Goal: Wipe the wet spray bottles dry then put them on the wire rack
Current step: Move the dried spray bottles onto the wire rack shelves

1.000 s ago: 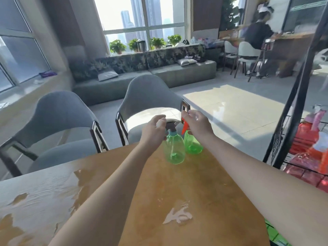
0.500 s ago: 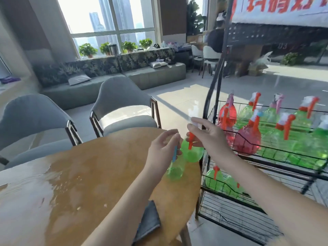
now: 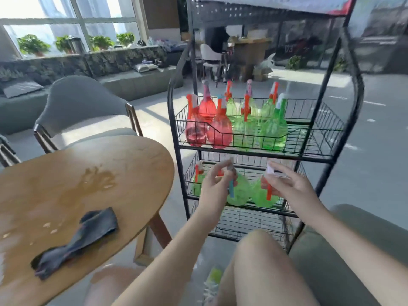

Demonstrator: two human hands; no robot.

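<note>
My left hand (image 3: 215, 181) pinches the head of a green spray bottle with a blue trigger (image 3: 239, 192). My right hand (image 3: 287, 184) grips the head of a second green spray bottle with a red trigger (image 3: 263, 196). Both bottles are at the middle shelf of the black wire rack (image 3: 298, 214), at its front; whether they rest on it I cannot tell. Another green bottle (image 3: 197, 181) stands at that shelf's left. The dark grey cloth (image 3: 81, 235) lies crumpled on the wooden table (image 3: 66, 173).
The rack's upper basket (image 3: 293, 142) holds several red and green spray bottles. The tabletop is wet in patches. A grey chair (image 3: 88, 113) stands behind the table. My bare knee (image 3: 262, 261) is below the rack, with a grey seat at my right.
Both hands carried the two green bottles off the table, rightward and down to the rack's middle shelf. The view swung right toward the rack.
</note>
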